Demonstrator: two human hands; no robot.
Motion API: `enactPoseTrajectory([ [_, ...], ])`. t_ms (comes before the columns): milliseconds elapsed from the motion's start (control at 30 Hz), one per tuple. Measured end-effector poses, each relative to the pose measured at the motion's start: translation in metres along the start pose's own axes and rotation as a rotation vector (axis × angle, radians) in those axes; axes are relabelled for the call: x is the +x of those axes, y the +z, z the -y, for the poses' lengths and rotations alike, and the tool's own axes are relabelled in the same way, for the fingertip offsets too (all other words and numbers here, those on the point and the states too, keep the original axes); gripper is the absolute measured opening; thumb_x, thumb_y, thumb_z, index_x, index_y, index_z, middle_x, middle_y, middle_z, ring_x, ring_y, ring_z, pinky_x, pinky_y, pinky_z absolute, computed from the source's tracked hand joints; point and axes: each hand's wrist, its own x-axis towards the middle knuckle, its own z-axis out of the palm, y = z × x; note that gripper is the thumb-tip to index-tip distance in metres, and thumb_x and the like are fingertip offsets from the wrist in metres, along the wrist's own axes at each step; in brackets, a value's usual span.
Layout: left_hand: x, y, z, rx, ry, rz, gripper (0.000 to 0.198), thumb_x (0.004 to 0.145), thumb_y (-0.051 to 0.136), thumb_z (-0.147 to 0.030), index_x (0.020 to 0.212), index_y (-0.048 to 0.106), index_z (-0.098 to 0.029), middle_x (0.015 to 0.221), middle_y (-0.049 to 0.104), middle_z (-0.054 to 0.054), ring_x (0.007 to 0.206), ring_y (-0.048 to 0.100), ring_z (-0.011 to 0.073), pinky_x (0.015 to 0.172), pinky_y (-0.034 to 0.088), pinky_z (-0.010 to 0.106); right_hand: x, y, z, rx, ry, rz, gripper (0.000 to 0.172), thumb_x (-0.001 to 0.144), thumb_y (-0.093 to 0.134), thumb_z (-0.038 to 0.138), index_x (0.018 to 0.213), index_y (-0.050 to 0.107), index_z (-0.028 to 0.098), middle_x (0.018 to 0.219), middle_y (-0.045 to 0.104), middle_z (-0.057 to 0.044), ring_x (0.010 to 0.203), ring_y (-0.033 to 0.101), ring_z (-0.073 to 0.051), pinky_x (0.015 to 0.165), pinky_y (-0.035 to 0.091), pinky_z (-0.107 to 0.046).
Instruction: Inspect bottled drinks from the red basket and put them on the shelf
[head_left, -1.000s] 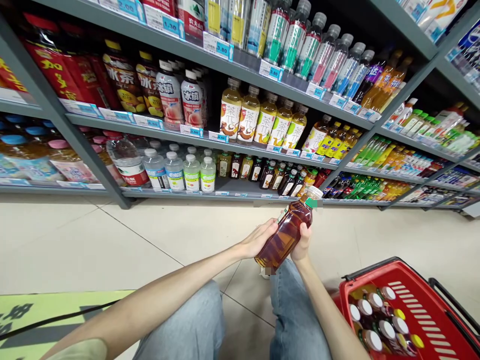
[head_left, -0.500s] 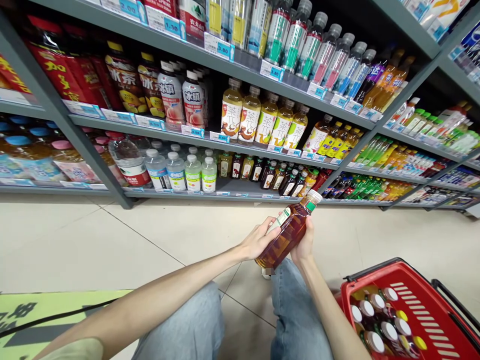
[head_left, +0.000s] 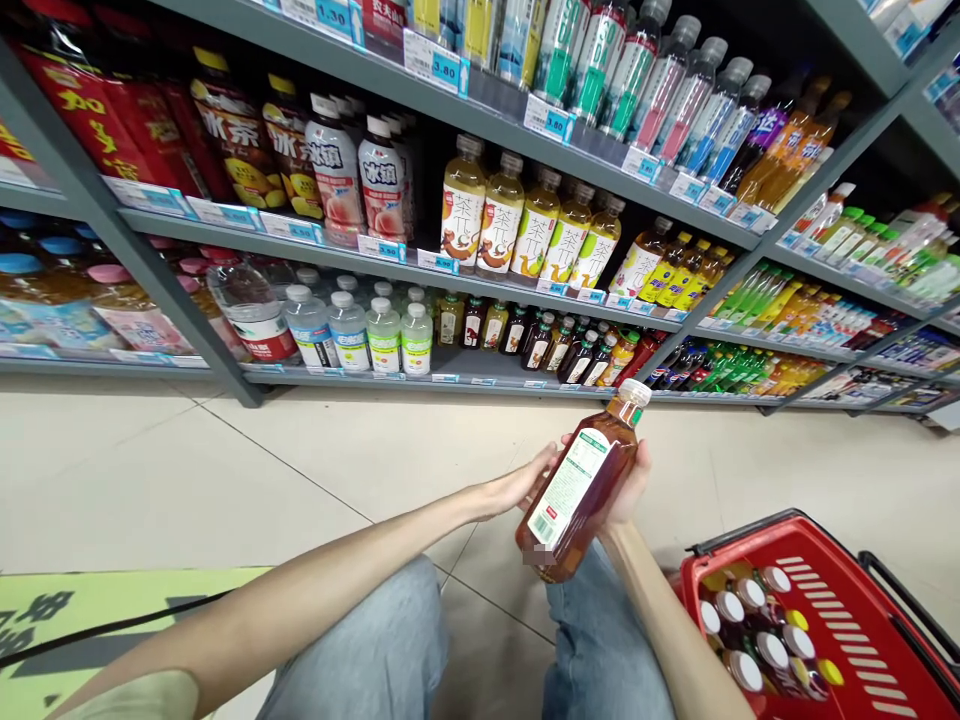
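A large bottle of reddish-brown drink (head_left: 600, 490) with a white cap is tilted in front of my knees, its neck pointing up and to the right. The pale label with small green print and a barcode faces me. My left hand (head_left: 521, 485) grips the bottle's left side, its fingers partly hidden behind it. On the other side, my right hand (head_left: 631, 488) supports it from the right and underneath, with most of its fingers out of sight. Beyond the bottle, small dark drink bottles (head_left: 538, 343) stand on the bottom shelf.
Grey shelving (head_left: 480, 270) filled with drink bottles and price tags runs across the view ahead. At lower right, a red shopping basket (head_left: 832, 600) holds several capped bottles (head_left: 772, 650). A yellow-green floor mat (head_left: 90, 610) lies at lower left on the tiled floor (head_left: 300, 450).
The bottle has been turned in my hands, so its label now faces me instead of its bare side. It sits slightly lower and further right. My left fingers have slid behind it.
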Motion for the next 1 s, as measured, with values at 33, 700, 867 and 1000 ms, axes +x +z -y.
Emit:
enactPoseTrajectory([
  [33,-0.002,0.002,-0.001,-0.023,-0.024,0.058,0.077,0.084,0.043,-0.087,0.125,0.063,-0.025,0.101,0.072,0.006,0.086,0.067,0.0224,0.072,0.052,0.031,0.000,0.001,-0.001,0.009,-0.011,0.005,0.083,0.084,0.028,0.083,0.090,0.076,0.016,0.082,0.075,-0.015,0.098,0.072,-0.037,0.080,0.061,-0.054],
  [700,-0.019,0.001,-0.017,0.258,0.194,0.081,0.108,0.074,0.079,-0.061,0.157,0.031,-0.013,0.158,0.041,0.019,0.145,0.038,0.0366,0.120,0.034,0.047,0.016,-0.010,-0.003,0.242,0.123,-0.124,0.064,0.083,0.054,0.078,0.099,0.075,0.019,0.086,0.079,-0.007,0.082,0.075,-0.027,0.074,0.062,-0.040],
  [867,-0.030,0.004,-0.021,0.452,0.160,-0.100,0.104,0.070,0.084,-0.054,0.152,0.035,-0.013,0.142,0.058,0.019,0.128,0.058,0.0332,0.104,0.047,0.040,0.020,-0.013,-0.006,0.209,0.137,-0.088,0.062,0.082,0.063,0.076,0.109,0.071,0.021,0.102,0.079,-0.005,0.086,0.074,-0.023,0.074,0.062,-0.036],
  [1000,-0.039,0.013,-0.032,0.550,0.015,-0.290,0.103,0.070,0.083,-0.058,0.151,0.035,-0.016,0.105,0.075,0.011,0.095,0.071,0.0303,0.076,0.050,0.035,0.022,-0.008,-0.012,0.101,0.141,-0.118,0.062,0.074,0.072,0.075,0.101,0.067,0.019,0.088,0.077,-0.005,0.071,0.072,-0.022,0.064,0.060,-0.034],
])
